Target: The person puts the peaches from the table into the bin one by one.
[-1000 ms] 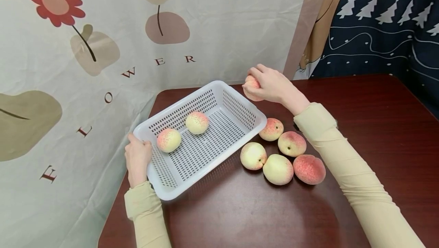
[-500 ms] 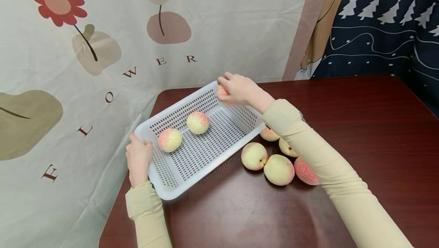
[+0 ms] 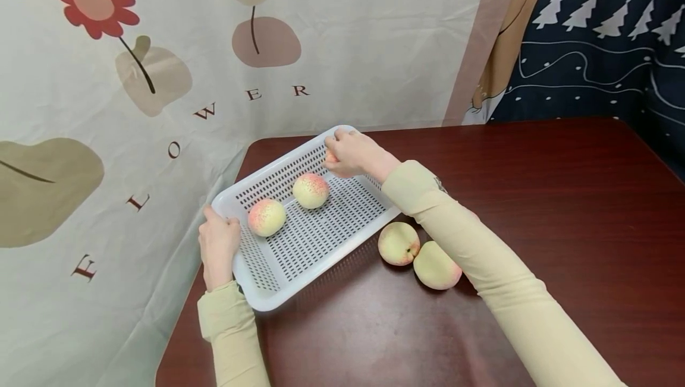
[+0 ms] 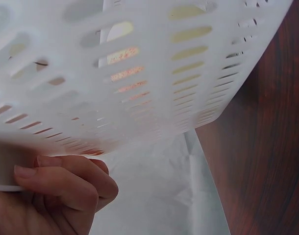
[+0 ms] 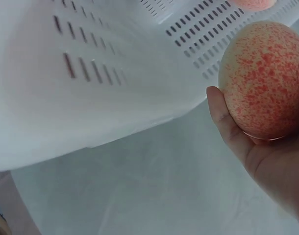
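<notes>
A white perforated plastic basket [image 3: 321, 250] is held by its left end in my left hand [image 3: 219, 244]; in the left wrist view the curled fingers [image 4: 66, 183] grip its rim. Two yellow-and-pink peaches [image 3: 311, 191] lie on the basket floor. My right hand [image 3: 355, 152] is over the basket's far right end, holding another peach [image 5: 267, 81], which it mostly covers in the head view. In the right wrist view this peach shows red speckles, with the thumb along its side.
Loose peaches [image 3: 398, 244] lie on the dark red table [image 3: 562, 197] right of the basket, some hidden by the right sleeve [image 3: 481, 256]. A white cloth [image 3: 374, 48] with printed flowers hangs behind the table. A person in a dark tree-print garment [image 3: 583, 72] is at the back right.
My right hand has moved left with its peach, from beyond the basket's right end to over its inside. The left hand and basket have stayed in place.
</notes>
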### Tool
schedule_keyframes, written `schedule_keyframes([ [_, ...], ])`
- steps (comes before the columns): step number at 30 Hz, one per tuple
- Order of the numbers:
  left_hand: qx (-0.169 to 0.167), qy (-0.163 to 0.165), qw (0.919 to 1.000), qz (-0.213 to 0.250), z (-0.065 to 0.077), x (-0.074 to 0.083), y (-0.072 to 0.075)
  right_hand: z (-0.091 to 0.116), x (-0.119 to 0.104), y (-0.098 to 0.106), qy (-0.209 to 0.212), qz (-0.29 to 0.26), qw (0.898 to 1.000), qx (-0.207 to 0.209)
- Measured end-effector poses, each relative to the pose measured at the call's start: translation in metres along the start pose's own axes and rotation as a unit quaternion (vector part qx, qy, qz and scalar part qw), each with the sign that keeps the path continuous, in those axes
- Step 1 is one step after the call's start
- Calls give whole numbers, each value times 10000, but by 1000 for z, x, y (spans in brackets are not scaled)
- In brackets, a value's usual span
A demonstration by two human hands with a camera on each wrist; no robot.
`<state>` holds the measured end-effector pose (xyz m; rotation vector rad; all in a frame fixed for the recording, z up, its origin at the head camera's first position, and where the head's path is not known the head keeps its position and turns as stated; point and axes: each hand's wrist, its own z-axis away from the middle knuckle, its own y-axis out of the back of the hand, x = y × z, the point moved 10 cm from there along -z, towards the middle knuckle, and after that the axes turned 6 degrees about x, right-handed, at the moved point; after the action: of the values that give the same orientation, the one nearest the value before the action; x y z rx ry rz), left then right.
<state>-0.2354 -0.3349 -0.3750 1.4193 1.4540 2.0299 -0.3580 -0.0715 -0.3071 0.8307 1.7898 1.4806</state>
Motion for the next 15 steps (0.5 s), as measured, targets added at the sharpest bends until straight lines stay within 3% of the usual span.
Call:
schedule_keyframes([
  [8, 33, -50, 10000, 8, -2, -1, 0, -11, -12, -13, 153, 138, 9989, -420],
  [15, 80, -78, 9999, 29, 0, 1, 2, -19, -14, -27, 5, 211, 9965, -804],
])
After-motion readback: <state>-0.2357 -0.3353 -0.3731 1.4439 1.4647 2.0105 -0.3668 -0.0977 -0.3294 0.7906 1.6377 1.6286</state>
